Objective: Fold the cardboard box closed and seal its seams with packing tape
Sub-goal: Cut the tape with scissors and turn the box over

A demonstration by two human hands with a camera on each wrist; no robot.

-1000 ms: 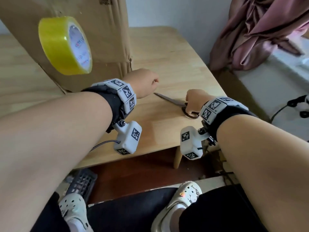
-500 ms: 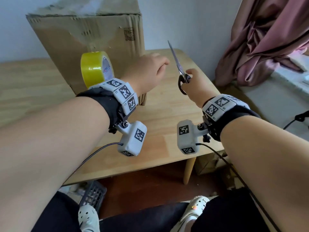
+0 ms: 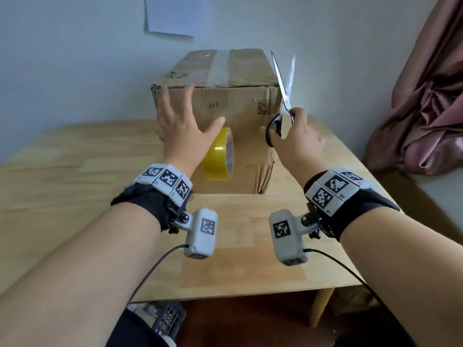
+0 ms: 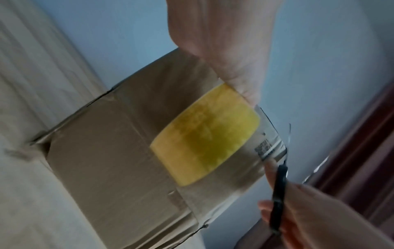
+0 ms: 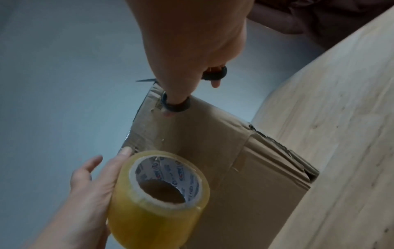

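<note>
The cardboard box (image 3: 218, 113) sits closed on the tabletop (image 3: 75, 196), with tape along its top. The left hand (image 3: 180, 131) has its fingers spread wide in front of the box, beside the yellow tape roll (image 3: 220, 154). The right hand (image 3: 298, 141) holds the scissors (image 3: 283, 88) with blades apart, pointing up.

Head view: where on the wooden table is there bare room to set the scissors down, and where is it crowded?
The table shows bare wood left of the cardboard box, and a broad bare strip between the box's front and the near edge. It is crowded in front of the box, where the left hand, tape roll and right hand with scissors hover.
</note>
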